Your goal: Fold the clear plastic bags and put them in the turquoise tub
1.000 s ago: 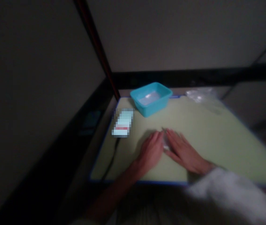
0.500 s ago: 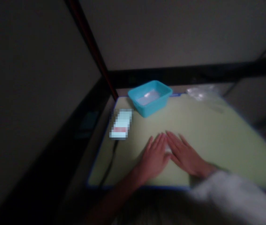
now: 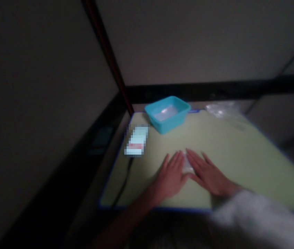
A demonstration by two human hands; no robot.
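My left hand [image 3: 171, 175] lies flat with its fingers stretched out, palm down, near the front of the yellow table top [image 3: 240, 155]. Opposite it, my right hand [image 3: 206, 173] is flat too, fingers extended, and the two slant towards each other. Between them shows a small whitish, see-through piece [image 3: 187, 165], perhaps plastic; both hands partly cover it, so its full shape is hidden. The thumbs meet or nearly meet at its near side.
A turquoise plastic basket [image 3: 169, 122] stands at the back left, something pale and shiny inside. Left of it lies a lit, blurred-out phone-like screen [image 3: 138, 140] with a dark cable [image 3: 126, 178]. Crumpled clear plastic [image 3: 221, 110] rests at the back right. Walls rise behind and left.
My fingers have parted slightly, so more of the whitish piece shows between my hands. The whole view has shifted a little; the basket and screen stay in place on the table.
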